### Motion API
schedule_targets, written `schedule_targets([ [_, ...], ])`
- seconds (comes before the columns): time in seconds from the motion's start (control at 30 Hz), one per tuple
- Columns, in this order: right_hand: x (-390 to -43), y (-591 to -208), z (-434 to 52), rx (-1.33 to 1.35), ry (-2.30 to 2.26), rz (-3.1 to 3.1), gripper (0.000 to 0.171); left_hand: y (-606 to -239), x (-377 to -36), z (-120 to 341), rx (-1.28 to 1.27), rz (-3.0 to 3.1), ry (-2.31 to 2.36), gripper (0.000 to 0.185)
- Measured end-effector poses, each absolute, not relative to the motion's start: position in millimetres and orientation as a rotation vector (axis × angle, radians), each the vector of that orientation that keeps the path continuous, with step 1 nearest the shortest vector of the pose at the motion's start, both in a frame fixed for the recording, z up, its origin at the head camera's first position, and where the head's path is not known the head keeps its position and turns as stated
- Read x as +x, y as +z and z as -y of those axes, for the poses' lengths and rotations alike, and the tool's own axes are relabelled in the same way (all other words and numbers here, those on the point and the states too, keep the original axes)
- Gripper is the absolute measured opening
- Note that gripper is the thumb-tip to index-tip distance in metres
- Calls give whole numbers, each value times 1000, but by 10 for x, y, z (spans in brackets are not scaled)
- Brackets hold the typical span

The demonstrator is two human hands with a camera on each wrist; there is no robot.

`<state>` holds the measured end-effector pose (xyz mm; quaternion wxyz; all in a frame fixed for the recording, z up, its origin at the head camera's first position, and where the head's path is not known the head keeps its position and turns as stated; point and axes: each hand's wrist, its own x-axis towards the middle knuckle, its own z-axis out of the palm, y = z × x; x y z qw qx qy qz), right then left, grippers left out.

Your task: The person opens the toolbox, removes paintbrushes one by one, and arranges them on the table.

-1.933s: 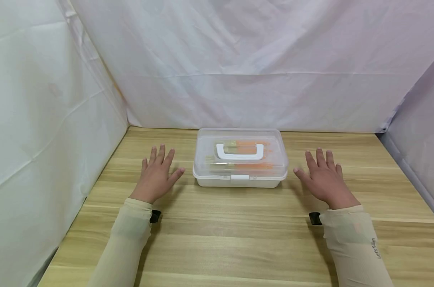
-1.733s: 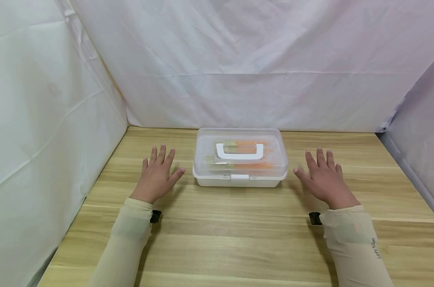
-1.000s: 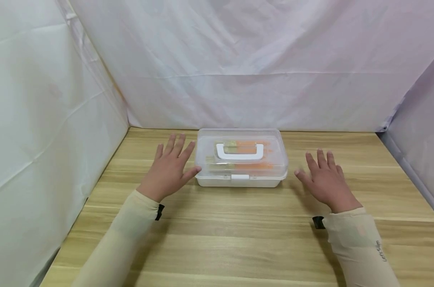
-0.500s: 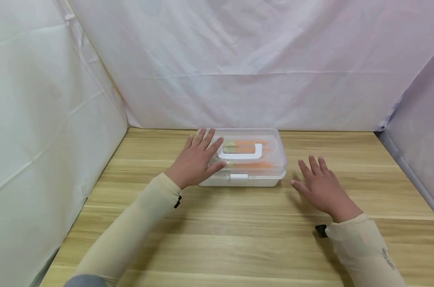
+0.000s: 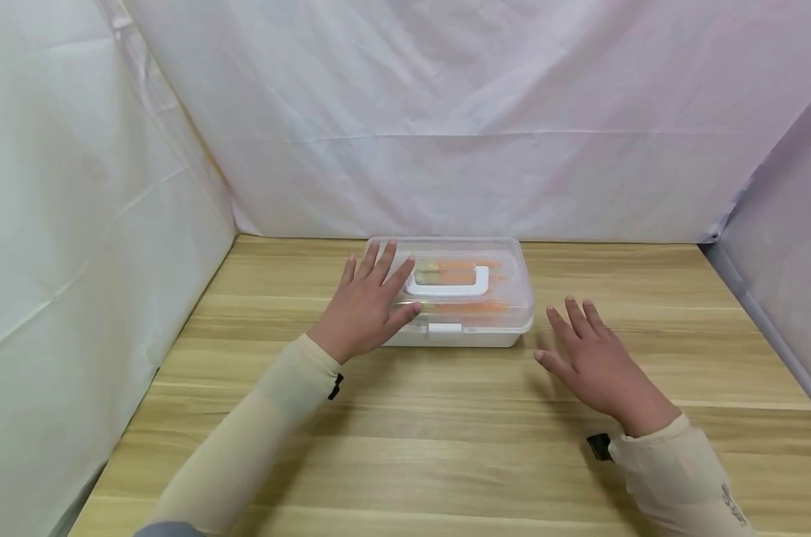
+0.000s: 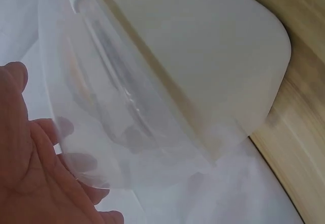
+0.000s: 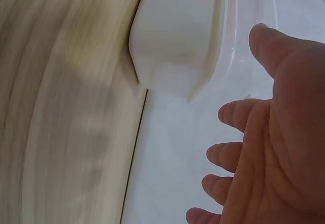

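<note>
Both hands are spread flat: the left hand (image 5: 365, 309) rests on the box (image 5: 475, 309) lid's left end, the right hand (image 5: 596, 365) hovers just right of it. Box looks light, rigid, slick; its handle (image 5: 448, 283) offers the surest grip.

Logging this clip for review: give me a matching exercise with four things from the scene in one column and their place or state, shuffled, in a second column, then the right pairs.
Column 1
1. left hand
2. right hand
3. white carry handle
4. white front latch

Column 2
A. lies flat on top of the clear lid
B. open, to the right of the clear plastic box with a white base, not touching it
C. sits at the middle of the box's near edge, closed
D. open, fingers spread on the lid's left end

Pairs: 1-D, 2-B, 3-A, 4-C
</note>
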<state>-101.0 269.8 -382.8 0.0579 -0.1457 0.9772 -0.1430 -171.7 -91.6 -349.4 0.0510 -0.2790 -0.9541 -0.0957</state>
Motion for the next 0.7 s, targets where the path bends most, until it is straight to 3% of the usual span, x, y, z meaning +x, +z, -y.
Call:
schedule_targets([
  [0.7,-762,-3865,-2382,-519,-368,-2936,89,-3629,-1560,948,-854,2887,-257,75],
])
